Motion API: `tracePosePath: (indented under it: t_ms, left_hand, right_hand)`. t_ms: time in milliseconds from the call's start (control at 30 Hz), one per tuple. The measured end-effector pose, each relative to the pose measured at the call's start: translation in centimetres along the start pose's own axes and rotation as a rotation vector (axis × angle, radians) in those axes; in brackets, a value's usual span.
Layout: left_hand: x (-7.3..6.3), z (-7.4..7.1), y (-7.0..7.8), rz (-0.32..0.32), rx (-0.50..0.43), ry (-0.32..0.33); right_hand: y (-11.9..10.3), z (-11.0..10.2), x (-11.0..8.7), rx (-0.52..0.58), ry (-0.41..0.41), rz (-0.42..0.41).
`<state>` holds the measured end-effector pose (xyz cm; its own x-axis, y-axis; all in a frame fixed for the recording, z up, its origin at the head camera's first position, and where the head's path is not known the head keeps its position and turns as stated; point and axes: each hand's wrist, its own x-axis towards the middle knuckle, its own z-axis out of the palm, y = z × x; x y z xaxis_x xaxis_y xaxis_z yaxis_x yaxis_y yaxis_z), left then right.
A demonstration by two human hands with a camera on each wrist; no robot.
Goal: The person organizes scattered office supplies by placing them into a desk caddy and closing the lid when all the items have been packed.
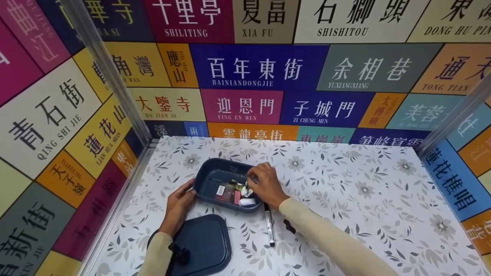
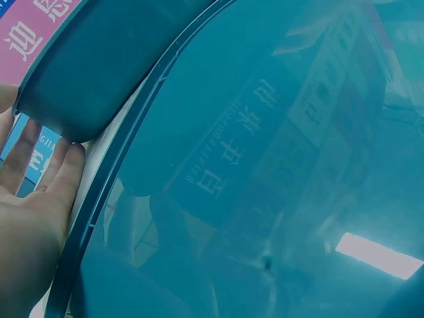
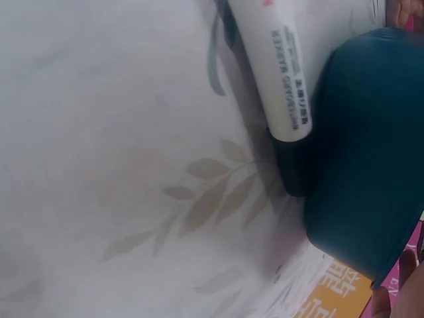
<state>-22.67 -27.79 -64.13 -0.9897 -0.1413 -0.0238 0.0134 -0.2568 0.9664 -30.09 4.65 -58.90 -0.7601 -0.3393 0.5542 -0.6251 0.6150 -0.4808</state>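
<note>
Table (image 1: 345,199) w/ grey leaf-print cover, boxed in by walls (image 1: 261,69) of coloured street-name signs; left hand (image 1: 178,205) w/ fingers fairly straight, resting against near-left side of the tray (image 1: 209,178), gripping nothing; right hand (image 1: 264,184) reaches into tray, fingertips pinched on a small item, can't tell which; 1 tray mid-table holding several small bits, 1 lid (image 1: 205,243) flat just in front, 1 marker (image 1: 269,224) beside tray.
</note>
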Motion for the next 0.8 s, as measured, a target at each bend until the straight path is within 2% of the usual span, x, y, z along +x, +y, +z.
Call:
tracePosePath:
  t_ms: [267, 433, 633, 800]
  left_hand:
    - [0.1, 0.0, -0.1, -0.031, -0.024, -0.003]
    - [-0.1, 0.0, 0.0, -0.015, -0.011, -0.002]
    - [-0.3, 0.1, 0.1, 0.011, 0.019, -0.007]
    - [-0.1, 0.1, 0.2, 0.012, 0.0, -0.013]
  right_hand:
    - [-0.3, -0.3, 0.5, 0.008, 0.051, 0.006]
    - [0.1, -0.8, -0.2, 0.008, 0.065, 0.006]
    - [0.7, -1.6, -1.2, 0.02, 0.057, 0.051]
    - [1.2, -2.2, -2.0, 0.036, 0.087, 0.055]
